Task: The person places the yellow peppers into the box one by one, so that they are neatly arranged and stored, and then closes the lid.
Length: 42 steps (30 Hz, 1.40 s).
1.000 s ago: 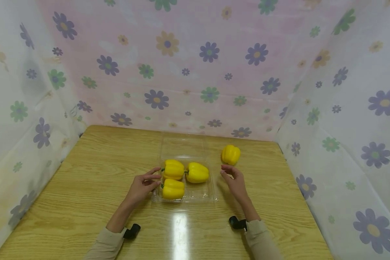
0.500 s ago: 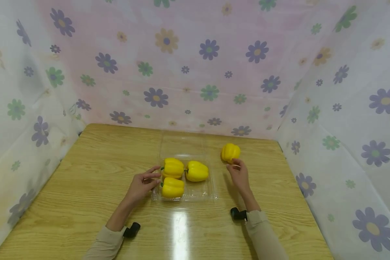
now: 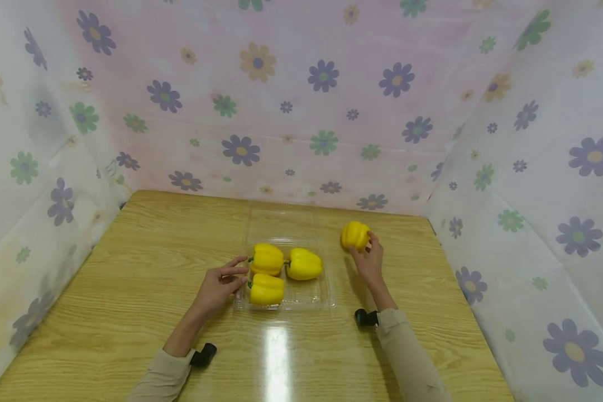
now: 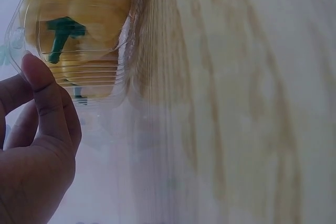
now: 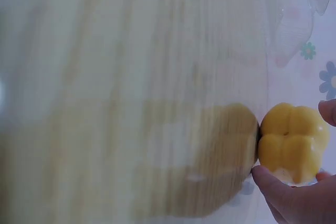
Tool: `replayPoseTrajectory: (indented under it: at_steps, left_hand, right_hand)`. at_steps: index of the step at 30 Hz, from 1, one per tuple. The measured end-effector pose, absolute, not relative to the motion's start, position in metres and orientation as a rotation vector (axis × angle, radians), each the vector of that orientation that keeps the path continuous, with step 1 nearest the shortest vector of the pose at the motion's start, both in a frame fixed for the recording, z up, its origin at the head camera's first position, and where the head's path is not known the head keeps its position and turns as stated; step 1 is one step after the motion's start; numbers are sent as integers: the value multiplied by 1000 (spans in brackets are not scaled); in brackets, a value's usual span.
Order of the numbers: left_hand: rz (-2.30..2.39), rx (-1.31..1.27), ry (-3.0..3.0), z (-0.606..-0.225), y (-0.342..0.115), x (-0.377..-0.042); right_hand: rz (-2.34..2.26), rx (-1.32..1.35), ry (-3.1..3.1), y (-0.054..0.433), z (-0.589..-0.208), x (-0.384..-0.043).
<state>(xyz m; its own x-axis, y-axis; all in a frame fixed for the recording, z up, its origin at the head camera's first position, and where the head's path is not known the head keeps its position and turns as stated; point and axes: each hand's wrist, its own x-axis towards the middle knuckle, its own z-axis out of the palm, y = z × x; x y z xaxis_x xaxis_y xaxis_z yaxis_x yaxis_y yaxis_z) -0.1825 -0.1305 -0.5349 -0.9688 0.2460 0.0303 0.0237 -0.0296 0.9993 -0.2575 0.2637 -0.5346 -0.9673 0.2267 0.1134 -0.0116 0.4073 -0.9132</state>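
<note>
Yellow bell pepper [image 3: 354, 234] at the fingertips of the right hand [image 3: 369, 263], thumb one side, fingers the other, loosely gripped by the look. Probably light, firm, waxy enough to slip, could bruise if squeezed; best hold is across the fat lobes. Glossy, blocky, dimpled end showing in the right wrist view, no stem visible. Left hand [image 3: 217, 287] pinches the rim of the clear container [image 3: 309, 301], three more peppers [image 3: 304, 264] inside, just beyond its fingertips

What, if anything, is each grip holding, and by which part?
The left grip pinches the clear container by its left rim. The right grip is around the loose yellow pepper; a firm hold cannot be told.
</note>
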Motion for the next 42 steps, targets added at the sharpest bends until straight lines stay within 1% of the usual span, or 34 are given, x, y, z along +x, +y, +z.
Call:
replayPoseTrajectory:
  at_steps: [11,25,36,42]
  left_hand:
    - [2123,290,2097,-535,-131,-182]
    - [2125,295,2083,-535,-132,-182]
    - [2148,313,2062,-535,-131,-182]
    - [2138,303,2096,-535,-130,-182]
  right_hand:
    - [1711,-331,-2409,259,-530,-273]
    - [1683,-352,-2372,255,-533,-280]
    - [1693,-356,-2411,259,-534,-274]
    - [1692,-298,-2445,261,-534,-264]
